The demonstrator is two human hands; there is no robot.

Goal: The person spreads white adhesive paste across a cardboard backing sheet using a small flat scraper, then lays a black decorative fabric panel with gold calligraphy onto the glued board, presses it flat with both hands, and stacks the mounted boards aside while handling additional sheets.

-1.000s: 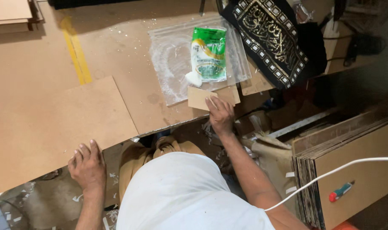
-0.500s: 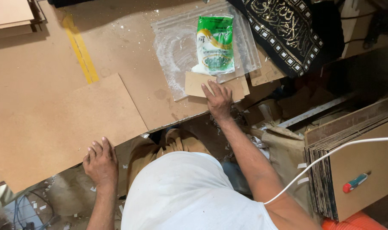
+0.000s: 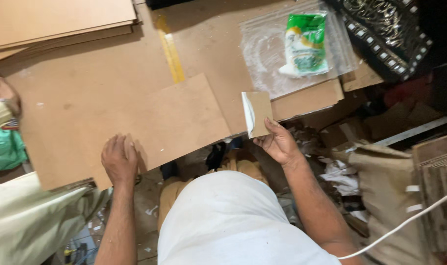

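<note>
Head view: right hand (image 3: 278, 145) pinches a small cardboard piece (image 3: 258, 113) at centre frame, mid-pickup by the look; left hand (image 3: 119, 158) lies flat, holding nothing, on the large board (image 3: 135, 125).

packet (image 3: 306, 44) lies on plastic sheet (image 3: 267, 54), right of the board (image 3: 135, 122); card (image 3: 258, 114) between.

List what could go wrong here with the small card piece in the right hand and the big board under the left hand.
1. The right hand pinches the small card piece only at its lower edge, so it could slip or bend.
2. The large brown board overhangs the work surface's edge where the left hand presses; it may tip or slide off.
3. The white smear on the card piece looks wet, perhaps glue; it could get onto the fingers or the board.
</note>
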